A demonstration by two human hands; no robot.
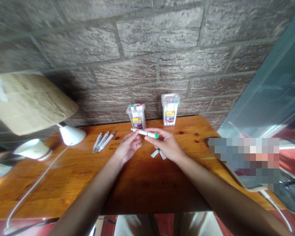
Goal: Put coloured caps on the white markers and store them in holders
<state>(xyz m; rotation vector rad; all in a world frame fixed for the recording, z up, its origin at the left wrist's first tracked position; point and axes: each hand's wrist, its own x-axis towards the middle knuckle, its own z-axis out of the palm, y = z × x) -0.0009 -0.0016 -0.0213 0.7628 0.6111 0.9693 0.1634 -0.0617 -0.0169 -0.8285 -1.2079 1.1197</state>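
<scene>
Both hands hold one white marker (145,132) with a green end, level above the wooden table (142,183). My left hand (129,146) pinches its left part. My right hand (166,144) grips the right part near the green cap, and two more white markers (158,153) poke out beneath its fingers. Whether those two are held or lie on the table is unclear. Behind the hands stand two clear plastic marker boxes, one at the left (136,116) and one at the right (170,109), both with markers inside.
Three grey markers (103,141) lie on the table left of the hands. A white desk lamp (70,133) and its cable (31,190) sit at the left, under a cardboard sheet (27,101). A brick wall (147,49) backs the table. A glass panel (272,95) stands at the right.
</scene>
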